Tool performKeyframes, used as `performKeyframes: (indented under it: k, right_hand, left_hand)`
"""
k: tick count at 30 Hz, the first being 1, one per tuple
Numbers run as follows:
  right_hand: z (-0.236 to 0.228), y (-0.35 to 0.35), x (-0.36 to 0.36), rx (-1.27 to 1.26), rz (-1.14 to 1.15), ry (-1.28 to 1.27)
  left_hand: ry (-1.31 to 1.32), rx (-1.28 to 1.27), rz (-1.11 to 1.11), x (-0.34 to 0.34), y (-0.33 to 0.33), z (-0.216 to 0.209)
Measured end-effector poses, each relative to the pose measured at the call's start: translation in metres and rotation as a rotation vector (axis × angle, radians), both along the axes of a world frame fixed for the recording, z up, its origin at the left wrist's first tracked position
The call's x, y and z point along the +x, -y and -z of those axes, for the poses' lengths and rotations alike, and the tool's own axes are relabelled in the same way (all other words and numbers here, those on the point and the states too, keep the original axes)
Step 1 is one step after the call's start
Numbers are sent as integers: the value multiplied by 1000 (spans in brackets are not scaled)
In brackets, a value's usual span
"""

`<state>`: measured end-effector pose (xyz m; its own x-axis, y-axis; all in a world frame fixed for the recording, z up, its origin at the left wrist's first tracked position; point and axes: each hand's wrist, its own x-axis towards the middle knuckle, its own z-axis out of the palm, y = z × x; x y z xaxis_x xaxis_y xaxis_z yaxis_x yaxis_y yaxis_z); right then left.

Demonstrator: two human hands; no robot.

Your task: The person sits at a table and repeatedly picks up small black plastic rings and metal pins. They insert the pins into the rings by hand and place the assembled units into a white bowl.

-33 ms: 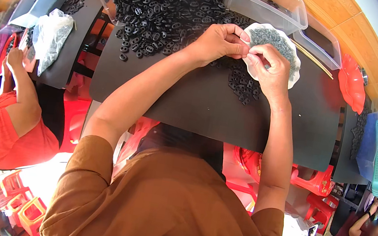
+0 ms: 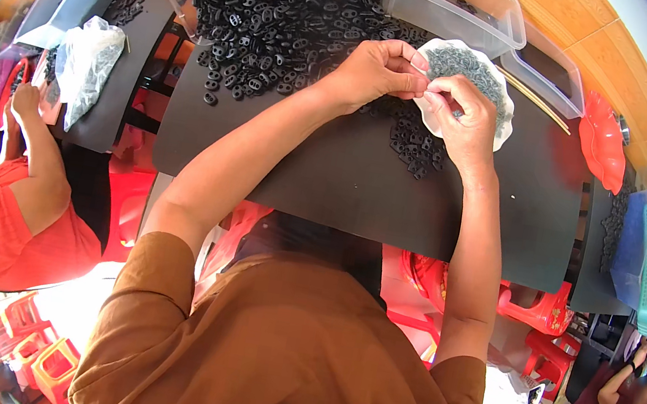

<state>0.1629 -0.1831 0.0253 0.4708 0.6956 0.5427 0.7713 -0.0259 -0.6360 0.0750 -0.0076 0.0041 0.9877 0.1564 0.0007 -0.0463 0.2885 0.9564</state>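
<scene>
White and wavy-edged, a plate [image 2: 505, 126] is filled with small grey pieces [image 2: 459, 64]. At its left rim the left hand [image 2: 375, 74] is held closed in a pinch, thumb brought to forefinger, the other fingers curled. Over the plate's near left part the right hand [image 2: 464, 119] is likewise closed, thumb and forefinger pressed together, and the fingertips of both are brought close to one another. What is gripped between them, if anything, cannot be told, since the tips are small and partly hidden.

To the left of the plate a large heap of black pieces [image 2: 279, 6], many pierced with two holes, is spread over the dark table [image 2: 341, 196]. Just to the near left of the plate, a smaller cluster [image 2: 418, 145] of such pieces is gathered. Behind the plate a clear box [image 2: 457, 19] is set. Beside its right rim two thin tan sticks [image 2: 541, 101] are laid, and farther right of it a red dish [image 2: 602, 146] is seen. Well apart to the plate's left, a crumpled clear bag [image 2: 91, 69] is placed near a person in a red top [image 2: 19, 228].
</scene>
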Motion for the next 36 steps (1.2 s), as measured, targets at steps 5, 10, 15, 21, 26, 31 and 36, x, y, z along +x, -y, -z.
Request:
performKeyframes:
  k: [5,10,15,21,26,31,36]
  right_hand:
    - [-4,14,12,-72,143,-137]
    - [0,16,11,-67,203,-190]
    - [-1,10,-3,66,36,-577]
    - [3,-3,-19,97,-107,-683]
    - [9,-7,-24,59,-85,-620]
    - [8,-7,-25,86,-109,-621]
    - [12,-7,-21,83,-129,-563]
  left_hand:
    - [65,-83,-41,3,6,4]
    - [78,-133,-47,-8,6,1]
    - [92,-153,-66,-24,4,2]
    - [181,-43,-143,-36,3,5]
    - [191,-66,-160,-36,4,6]
    - [173,-56,-157,-37,3,3]
    - [135,7,-139,-36,1,5]
